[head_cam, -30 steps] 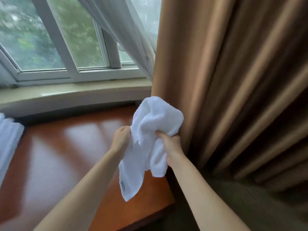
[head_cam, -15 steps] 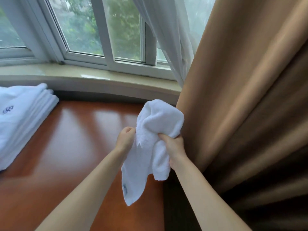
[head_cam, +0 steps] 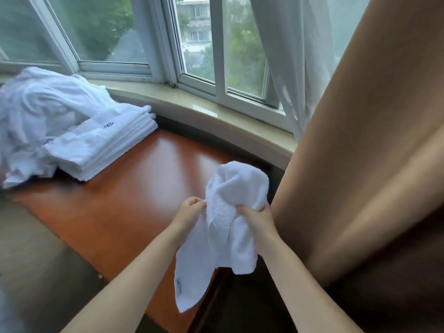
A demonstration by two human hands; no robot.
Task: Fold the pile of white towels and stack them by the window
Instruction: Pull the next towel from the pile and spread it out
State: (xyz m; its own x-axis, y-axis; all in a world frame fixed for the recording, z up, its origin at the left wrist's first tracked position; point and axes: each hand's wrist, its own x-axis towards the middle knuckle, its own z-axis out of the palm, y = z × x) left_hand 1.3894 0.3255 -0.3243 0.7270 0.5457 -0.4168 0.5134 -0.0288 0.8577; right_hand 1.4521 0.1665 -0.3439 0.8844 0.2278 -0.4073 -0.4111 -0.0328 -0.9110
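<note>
Blue logos on the folded towels (head_cam: 101,143) are too blurred to read

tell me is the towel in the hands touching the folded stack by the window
Apart. The head view shows the held towel, gripped by the left hand and right hand, with bare wooden table between it and the folded stack.

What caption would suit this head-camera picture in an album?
Both hands, left and right, grip a crumpled white towel above a wooden table; folded towels wait by the window.

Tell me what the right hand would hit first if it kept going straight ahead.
Probably the crumpled white terry towel it grips; past that, likely the beige stone window sill where the tan curtain hangs, though depth is unclear for the right hand.
</note>
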